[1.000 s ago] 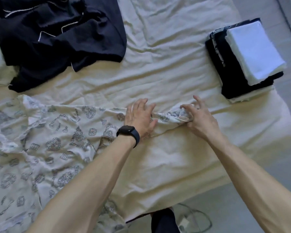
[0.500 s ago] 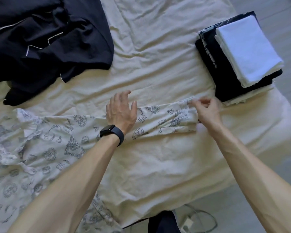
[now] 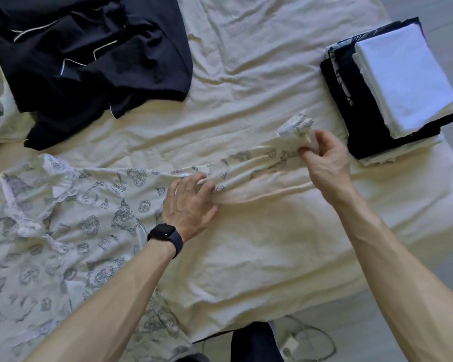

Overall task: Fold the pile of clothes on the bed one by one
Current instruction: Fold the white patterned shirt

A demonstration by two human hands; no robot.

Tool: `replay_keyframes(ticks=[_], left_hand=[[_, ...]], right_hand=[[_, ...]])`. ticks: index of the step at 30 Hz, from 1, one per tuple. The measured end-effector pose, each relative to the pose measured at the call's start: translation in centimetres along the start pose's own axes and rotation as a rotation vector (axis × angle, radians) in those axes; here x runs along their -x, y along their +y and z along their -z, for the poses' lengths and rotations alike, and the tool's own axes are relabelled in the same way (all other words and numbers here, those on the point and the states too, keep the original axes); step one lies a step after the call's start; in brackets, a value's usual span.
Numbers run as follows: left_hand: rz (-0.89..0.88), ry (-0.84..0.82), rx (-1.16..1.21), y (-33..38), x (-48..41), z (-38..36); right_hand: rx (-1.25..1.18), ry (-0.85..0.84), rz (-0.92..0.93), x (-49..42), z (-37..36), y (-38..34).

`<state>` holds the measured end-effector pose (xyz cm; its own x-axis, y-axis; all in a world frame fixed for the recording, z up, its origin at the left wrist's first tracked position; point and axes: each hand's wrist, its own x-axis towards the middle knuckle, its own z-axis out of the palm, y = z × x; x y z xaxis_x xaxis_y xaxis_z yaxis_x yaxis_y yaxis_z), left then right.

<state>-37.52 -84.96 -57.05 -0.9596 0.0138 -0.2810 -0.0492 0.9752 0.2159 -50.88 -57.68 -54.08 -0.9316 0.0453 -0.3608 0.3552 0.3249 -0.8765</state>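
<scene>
A pale printed shirt (image 3: 71, 231) lies spread over the left half of the bed (image 3: 259, 82), with one sleeve (image 3: 249, 165) stretched out to the right. My left hand (image 3: 188, 205), a dark watch on its wrist, rests on the sleeve near the shoulder with fingers slightly bent. My right hand (image 3: 324, 158) pinches the sleeve just short of the cuff (image 3: 294, 125), which sticks up crumpled above my fingers. A dark unfolded garment with white piping (image 3: 89, 56) lies heaped at the upper left.
A stack of folded clothes (image 3: 392, 87), dark below and white on top, sits at the bed's right edge. A cable and a small white adapter (image 3: 290, 344) lie on the floor below the near edge. More pale fabric bunches at the far left.
My right hand has lifted the sleeve end and pulled it rightward, bunching the sleeve into long folds. My left hand has gone from hovering to resting on the sleeve.
</scene>
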Motion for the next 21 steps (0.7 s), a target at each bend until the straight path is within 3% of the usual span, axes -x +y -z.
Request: replay_keyframes(ticks=[2, 5, 10, 15, 17, 21], left_hand=[[0.014, 0.039, -0.010, 0.2, -0.3, 0.3], [0.023, -0.026, -0.002, 0.5, -0.6, 0.3], [0.056, -0.031, 0.059, 1.1, -1.4, 0.2], [0.123, 0.134, 0.194, 2.9, -6.5, 1.6], [0.074, 0.061, 0.171, 3.9, -9.6, 2.0], [-0.084, -0.262, 0.042, 6.3, -15.5, 3.1]], right_hand=[[0.061, 0.122, 0.002, -0.2, 0.3, -0.2], [0.200, 0.263, -0.147, 1.4, 0.7, 1.3], [0.323, -0.041, -0.102, 2.2, -1.1, 2.4], [0.418, -0.111, 0.011, -0.1, -3.8, 2.5], [0.469, -0.118, 0.004, -1.1, -4.4, 2.9], [0.577, -0.240, -0.014, -1.7, -4.1, 3.7]])
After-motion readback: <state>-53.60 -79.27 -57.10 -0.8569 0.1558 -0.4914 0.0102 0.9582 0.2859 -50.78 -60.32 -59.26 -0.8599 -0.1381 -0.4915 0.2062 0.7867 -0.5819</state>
